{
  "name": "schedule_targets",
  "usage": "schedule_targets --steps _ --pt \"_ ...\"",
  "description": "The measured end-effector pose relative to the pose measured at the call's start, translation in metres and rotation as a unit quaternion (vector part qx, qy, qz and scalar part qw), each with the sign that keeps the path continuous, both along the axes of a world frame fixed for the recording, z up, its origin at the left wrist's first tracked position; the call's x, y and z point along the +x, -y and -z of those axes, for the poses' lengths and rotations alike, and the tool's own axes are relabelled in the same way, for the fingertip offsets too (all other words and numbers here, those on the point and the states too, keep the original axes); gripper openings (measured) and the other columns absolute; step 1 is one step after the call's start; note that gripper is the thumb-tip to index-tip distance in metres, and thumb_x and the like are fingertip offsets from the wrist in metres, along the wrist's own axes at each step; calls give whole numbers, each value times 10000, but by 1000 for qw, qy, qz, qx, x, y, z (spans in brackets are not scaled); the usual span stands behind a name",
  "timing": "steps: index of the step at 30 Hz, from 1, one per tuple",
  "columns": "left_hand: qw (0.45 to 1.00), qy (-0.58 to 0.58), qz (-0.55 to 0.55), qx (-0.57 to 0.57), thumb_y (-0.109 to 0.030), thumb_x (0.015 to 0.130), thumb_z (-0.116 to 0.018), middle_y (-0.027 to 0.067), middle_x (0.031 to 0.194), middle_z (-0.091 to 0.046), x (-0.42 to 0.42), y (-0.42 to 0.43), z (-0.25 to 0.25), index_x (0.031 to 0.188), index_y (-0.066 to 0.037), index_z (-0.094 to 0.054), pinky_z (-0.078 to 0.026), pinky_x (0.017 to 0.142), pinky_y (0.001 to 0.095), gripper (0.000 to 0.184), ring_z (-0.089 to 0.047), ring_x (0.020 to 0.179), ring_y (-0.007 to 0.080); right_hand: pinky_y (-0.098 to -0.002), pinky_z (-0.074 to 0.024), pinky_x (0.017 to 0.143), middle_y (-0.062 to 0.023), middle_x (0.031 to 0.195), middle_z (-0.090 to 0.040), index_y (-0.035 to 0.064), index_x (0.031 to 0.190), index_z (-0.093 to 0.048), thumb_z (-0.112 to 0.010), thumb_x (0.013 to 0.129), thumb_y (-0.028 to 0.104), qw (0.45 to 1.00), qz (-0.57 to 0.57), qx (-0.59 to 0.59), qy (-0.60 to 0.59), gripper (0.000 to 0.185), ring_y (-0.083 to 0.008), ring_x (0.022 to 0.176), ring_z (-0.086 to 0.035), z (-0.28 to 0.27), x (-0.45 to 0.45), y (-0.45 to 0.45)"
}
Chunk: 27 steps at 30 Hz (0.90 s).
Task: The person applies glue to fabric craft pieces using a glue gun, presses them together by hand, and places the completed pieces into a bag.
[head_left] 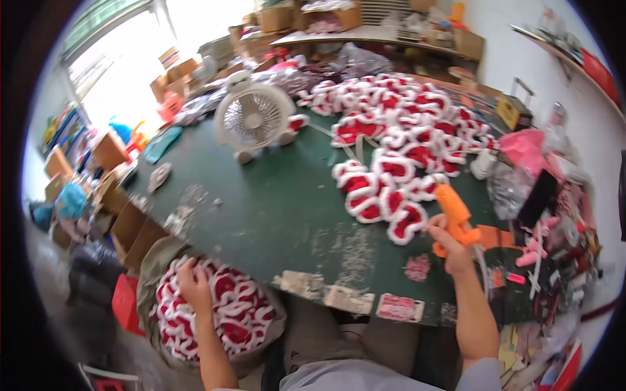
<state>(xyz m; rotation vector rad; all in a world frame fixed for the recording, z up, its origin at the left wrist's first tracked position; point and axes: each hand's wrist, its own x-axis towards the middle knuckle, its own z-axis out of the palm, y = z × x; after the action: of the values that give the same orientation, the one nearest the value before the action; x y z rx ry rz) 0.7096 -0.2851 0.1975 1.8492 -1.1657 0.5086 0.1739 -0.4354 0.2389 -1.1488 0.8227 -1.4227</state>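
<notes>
My right hand (451, 246) is closed around the handle of an orange glue gun (452, 207), held above the right part of the green table (274, 215). A pale cord hangs below the glue gun. Just left of it, a row of red plush pieces with white fluffy edges (407, 223) leads back into a large heap of the same pieces (417, 117). Down at the left, my left hand (195, 287) touches similar red-and-white pieces (238, 313) filling an olive cloth sack (151, 277). Its fingertips are blurred and partly sunk among them, so their grip is unclear.
A white fan (254, 117) stands on the table's far side. Bags, tools and a dark phone-like slab (538, 199) crowd the right edge. Worn paper patches (355, 298) mark the front edge. Cardboard boxes (134, 234) stand left, and a loaded shelf (385, 34) runs behind.
</notes>
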Motion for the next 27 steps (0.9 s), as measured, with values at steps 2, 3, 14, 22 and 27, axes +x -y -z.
schedule_targets --steps 2,3,14,22,27 --pt "997 -14 34 -71 21 856 -651 128 1053 -668 -45 31 -33 1062 16 -668 -486 883 363 207 -628 971 295 -226 -455 721 -58 957 -627 92 876 -529 -694 840 -14 1000 8 -16 11 199 -105 854 -586 1 0 2" --pt "996 -20 50 -75 21 856 -651 128 1053 -668 -68 47 -46 1062 16 -668 -486 883 363 207 -628 971 295 -223 -452 728 -56 954 -626 85 875 -527 -683 850 -26 999 20 -34 23 192 -102 845 -581 3 0 3" --pt "790 -11 612 40 -22 828 -691 139 930 -689 -330 208 -56 1032 -16 -697 -517 729 373 204 -655 847 314 -236 -457 755 -41 965 -613 85 896 -497 -676 877 -14 991 102 -81 8 205 -89 848 -562 24 -7 25" --pt "820 107 548 126 -113 745 -708 151 886 -662 -355 234 -34 1065 -29 -688 -482 846 440 332 -620 906 362 -241 -467 743 -53 922 -622 64 908 -507 -724 840 -15 990 121 -71 14 241 -103 831 -582 21 -3 25" --pt "848 -124 510 66 -144 781 -771 86 809 -631 -360 219 -44 943 -2 -640 -477 672 326 252 -597 720 194 -246 -469 718 -43 914 -604 69 941 -511 -807 807 85 970 187 -146 -53 326 -102 786 -557 25 4 25"
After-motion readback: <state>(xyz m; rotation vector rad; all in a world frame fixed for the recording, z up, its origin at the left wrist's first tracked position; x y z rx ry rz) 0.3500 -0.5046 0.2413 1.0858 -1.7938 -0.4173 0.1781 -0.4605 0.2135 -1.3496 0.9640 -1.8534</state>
